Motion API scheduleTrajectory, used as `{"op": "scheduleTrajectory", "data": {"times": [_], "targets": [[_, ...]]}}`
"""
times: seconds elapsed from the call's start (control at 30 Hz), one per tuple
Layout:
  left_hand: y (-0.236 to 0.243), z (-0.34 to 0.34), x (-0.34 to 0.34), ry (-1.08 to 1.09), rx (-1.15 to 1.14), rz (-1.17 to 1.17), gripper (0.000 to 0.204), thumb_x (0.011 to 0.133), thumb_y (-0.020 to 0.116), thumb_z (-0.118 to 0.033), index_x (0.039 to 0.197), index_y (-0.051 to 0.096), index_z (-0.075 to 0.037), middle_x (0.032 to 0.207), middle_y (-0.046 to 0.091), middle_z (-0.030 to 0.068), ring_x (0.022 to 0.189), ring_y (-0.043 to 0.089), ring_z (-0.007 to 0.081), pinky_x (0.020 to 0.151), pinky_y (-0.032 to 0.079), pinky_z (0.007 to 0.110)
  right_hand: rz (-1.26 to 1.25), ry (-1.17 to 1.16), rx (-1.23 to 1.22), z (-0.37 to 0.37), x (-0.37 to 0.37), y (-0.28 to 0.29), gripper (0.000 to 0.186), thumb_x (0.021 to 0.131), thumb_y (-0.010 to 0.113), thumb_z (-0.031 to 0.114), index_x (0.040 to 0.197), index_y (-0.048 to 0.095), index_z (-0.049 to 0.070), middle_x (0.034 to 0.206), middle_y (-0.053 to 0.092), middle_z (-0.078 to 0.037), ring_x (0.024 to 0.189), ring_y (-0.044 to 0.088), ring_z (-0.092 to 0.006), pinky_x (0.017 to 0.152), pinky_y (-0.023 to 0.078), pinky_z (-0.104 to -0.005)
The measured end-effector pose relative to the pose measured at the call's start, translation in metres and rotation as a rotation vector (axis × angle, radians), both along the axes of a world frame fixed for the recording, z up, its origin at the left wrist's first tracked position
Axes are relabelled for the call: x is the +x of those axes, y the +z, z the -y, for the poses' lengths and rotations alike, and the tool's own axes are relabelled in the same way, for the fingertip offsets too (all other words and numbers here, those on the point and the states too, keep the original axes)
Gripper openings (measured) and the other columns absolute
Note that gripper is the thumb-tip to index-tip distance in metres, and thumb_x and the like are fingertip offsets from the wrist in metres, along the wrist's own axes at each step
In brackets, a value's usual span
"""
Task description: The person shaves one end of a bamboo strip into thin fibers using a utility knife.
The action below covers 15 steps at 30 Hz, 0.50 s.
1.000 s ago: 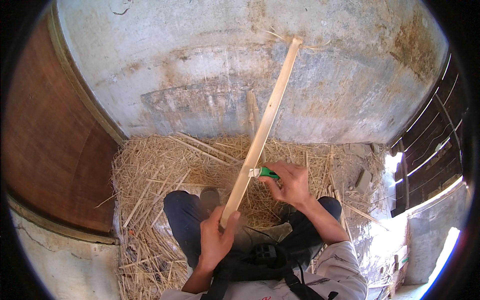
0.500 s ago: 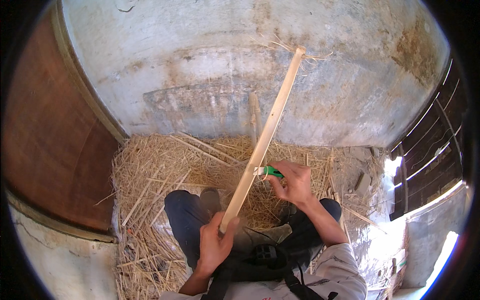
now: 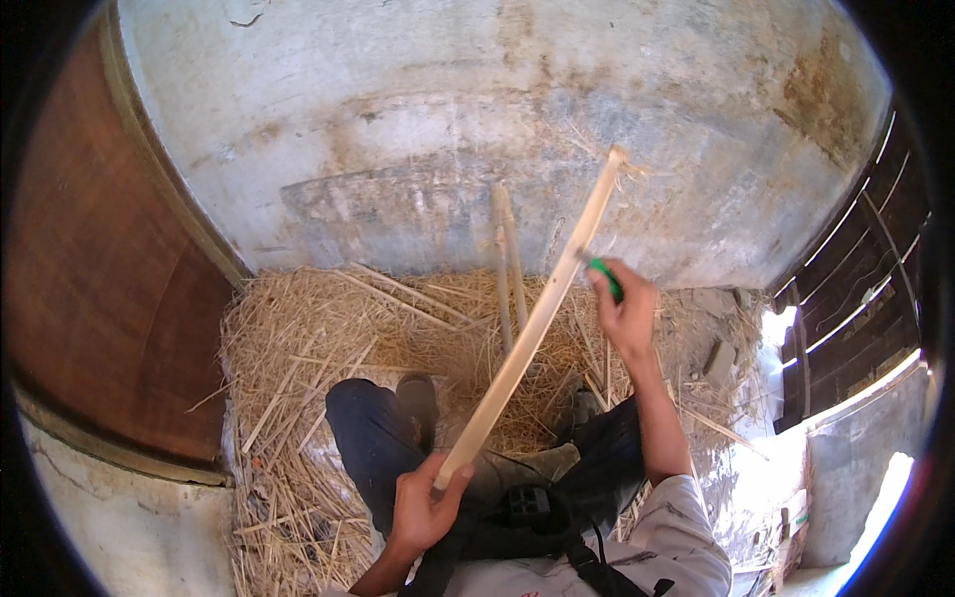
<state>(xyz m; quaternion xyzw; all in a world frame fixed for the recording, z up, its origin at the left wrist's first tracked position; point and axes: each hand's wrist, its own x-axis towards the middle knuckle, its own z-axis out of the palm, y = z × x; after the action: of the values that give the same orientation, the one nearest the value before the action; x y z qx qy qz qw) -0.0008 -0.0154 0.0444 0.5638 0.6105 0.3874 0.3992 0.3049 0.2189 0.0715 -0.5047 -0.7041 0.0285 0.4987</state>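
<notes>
A long pale bamboo strip (image 3: 539, 323) slants up and to the right, with thin curled fibres at its top end. My left hand (image 3: 428, 505) is closed round its lower end. In my right hand (image 3: 627, 308) is a green-handled utility knife (image 3: 603, 279), its blade blurred at the strip's upper right edge. I cannot tell whether the blade touches it. Beyond the strip, two upright sticks (image 3: 512, 269) lean by the wall.
Straw and shavings (image 3: 298, 438) with loose slats cover the floor around my legs (image 3: 368, 433). A stained wall (image 3: 398, 139) faces me. A brown wooden panel (image 3: 119, 279) is at the left, dark boards (image 3: 846, 289) and a small block (image 3: 718, 363) at the right.
My right hand has moved up and right along the strip with the knife. The strip's top end has dropped and shifted right; my left hand has sunk slightly.
</notes>
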Motion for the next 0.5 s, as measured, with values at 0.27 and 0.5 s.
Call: {"op": "scheduleTrajectory", "data": {"times": [0.27, 0.5], "targets": [[-0.014, 0.007, -0.008, -0.004, 0.019, 0.002, 0.026, 0.109, 0.076, -0.027, 0.113, 0.076, -0.001, 0.074, 0.066, 0.0008, 0.072, 0.057, 0.0054, 0.063, 0.047, 0.029, -0.240, -0.004, -0.220, -0.020, 0.038, -0.012, 0.034, 0.112, 0.065, 0.037, 0.112, 0.078, 0.005, 0.076, 0.065, -0.002, 0.070, 0.050, -0.0112, 0.064, 0.041, -0.0354], [-0.025, -0.020, -0.012, 0.005, 0.147, 0.091, 0.023, 0.108, 0.078, -0.025, 0.109, 0.072, -0.002, 0.077, 0.064, -0.0047, 0.068, 0.053, 0.0040, 0.059, 0.042, 0.027, 0.486, 0.038, -0.595, -0.007, 0.024, -0.029, 0.046, 0.099, 0.078, 0.049, 0.120, 0.075, 0.008, 0.085, 0.074, -0.023, 0.087, 0.076, -0.0412, 0.079, 0.057, -0.0523]]}}
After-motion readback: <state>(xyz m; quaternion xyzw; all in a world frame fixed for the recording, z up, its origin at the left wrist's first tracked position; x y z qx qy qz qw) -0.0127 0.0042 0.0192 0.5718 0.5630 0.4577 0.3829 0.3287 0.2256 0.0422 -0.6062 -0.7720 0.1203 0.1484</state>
